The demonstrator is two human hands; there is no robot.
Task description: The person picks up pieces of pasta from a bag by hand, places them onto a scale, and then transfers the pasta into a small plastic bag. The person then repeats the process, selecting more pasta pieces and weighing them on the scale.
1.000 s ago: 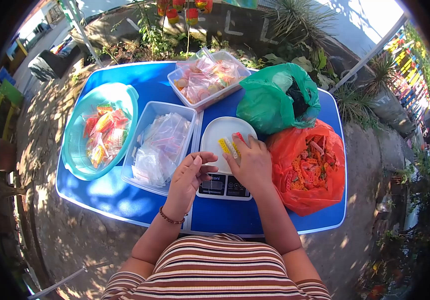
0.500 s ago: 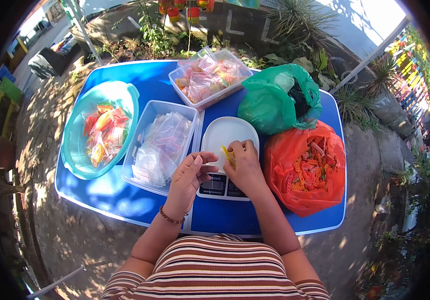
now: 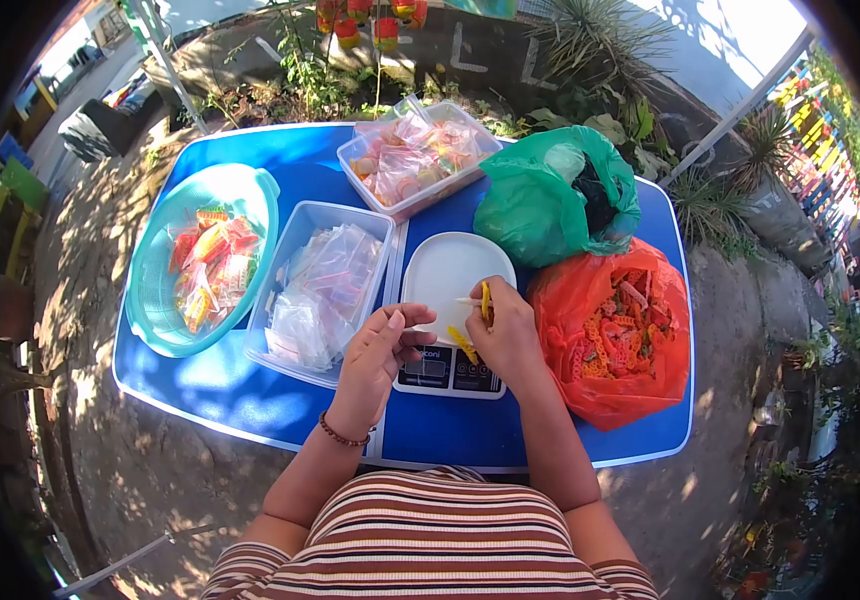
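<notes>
My right hand (image 3: 506,330) is closed on small yellow ridged pieces (image 3: 465,346) over the front of a white digital kitchen scale (image 3: 452,262). A pale slim piece (image 3: 468,301) also pokes out from its fingertips. To the left of the scale's platform, my left hand (image 3: 380,350) hovers with fingers loosely bent and apart, holding nothing. On the right stands a red plastic bag (image 3: 555,300), filled with orange, red and pink ridged pieces (image 3: 625,345).
Small clear zip bags (image 3: 325,280) fill a plastic box (image 3: 387,232) on the blue table (image 3: 200,395). A teal basin (image 3: 142,290) holds filled packets (image 3: 215,255). Behind are another box of packets (image 3: 420,155) and a green plastic bag (image 3: 525,205).
My right hand has shifted slightly right and turned, so more yellow pieces and a pale piece show at its fingertips. My left hand has stayed in place.
</notes>
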